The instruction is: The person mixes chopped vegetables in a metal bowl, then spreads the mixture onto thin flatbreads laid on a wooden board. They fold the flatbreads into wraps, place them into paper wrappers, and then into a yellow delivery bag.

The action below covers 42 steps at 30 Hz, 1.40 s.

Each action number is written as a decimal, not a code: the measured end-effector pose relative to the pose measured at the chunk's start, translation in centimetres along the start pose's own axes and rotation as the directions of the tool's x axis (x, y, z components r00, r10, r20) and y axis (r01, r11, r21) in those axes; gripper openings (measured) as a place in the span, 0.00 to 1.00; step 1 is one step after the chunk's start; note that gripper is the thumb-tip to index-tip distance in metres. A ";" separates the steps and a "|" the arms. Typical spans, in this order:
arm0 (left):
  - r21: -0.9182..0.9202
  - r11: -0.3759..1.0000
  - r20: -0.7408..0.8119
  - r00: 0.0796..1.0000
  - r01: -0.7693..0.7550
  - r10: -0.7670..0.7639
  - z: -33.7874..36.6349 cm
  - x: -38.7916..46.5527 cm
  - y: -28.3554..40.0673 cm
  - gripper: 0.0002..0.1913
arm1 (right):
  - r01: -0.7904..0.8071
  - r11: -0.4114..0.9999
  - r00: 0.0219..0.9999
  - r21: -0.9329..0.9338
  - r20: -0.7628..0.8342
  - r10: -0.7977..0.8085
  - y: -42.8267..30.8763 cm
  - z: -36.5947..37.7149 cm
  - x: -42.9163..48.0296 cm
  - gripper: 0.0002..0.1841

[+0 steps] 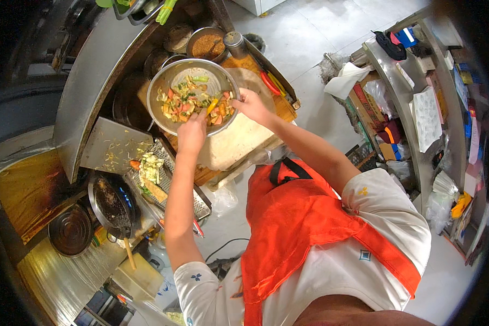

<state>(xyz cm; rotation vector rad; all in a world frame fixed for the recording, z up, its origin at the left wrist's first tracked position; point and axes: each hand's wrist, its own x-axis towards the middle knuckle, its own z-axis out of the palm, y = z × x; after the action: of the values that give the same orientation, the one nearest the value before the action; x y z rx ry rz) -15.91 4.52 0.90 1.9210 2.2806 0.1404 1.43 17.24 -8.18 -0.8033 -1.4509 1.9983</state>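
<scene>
A round stainless steel bowl [180, 69] of chopped vegetables with pink and orange pieces [183, 106] is over the cutting board [232, 142]. My right hand [250, 106] grips the bowl's rim at its right side. My left hand [192, 132] reaches over the near rim, its fingers at a yellow-orange piece or implement [212, 106] in the food; whether they hold it I cannot tell. Left of my left forearm, chopped cabbage [150, 169] lies on a perforated metal tray [167, 157].
A wok [110, 203] sits over a blue burner flame at the left. Behind the bowl stand a pan of reddish-brown food [207, 45] and a lidded metal shaker [235, 42]. Red and yellow-handled items [271, 82] lie at the board's right. Cluttered metal shelves [407, 93] stand at the right.
</scene>
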 end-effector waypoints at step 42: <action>0.066 0.968 -0.011 0.970 0.242 -0.241 5.4 -0.5 0.5 0.25 | 0.212 0.901 0.972 -0.378 -0.018 -0.236 5.0 -1.3 2.1 0.20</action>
<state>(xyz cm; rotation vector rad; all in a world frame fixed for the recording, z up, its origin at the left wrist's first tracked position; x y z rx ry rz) -14.39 3.92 -4.24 1.6530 2.5280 0.0378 0.54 18.20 -13.60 -0.8018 -1.8280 1.5327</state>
